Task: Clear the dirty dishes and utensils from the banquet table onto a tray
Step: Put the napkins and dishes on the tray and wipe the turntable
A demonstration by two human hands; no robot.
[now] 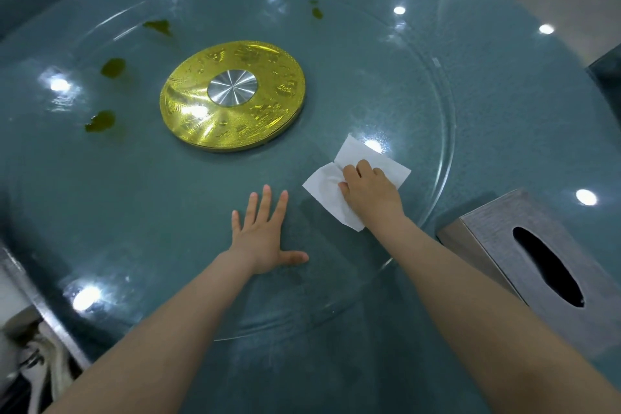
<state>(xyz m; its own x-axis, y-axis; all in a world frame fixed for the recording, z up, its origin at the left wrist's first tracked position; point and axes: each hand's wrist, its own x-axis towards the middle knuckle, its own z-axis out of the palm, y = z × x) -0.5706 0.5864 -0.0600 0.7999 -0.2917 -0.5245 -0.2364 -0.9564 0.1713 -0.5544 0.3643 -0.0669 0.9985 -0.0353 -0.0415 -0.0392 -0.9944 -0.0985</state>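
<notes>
The glass turntable (386, 84) bears greenish spills (112, 67). Left hand (265, 232) lies flat, open; right hand (368, 188) presses a paper napkin (322, 191). Uneven pressure may rotate the turntable, smearing residue.

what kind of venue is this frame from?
Probably a restaurant banquet room: a big round table with a glass lazy Susan on a gold hub, plus a metal tissue box at the edge.
</notes>
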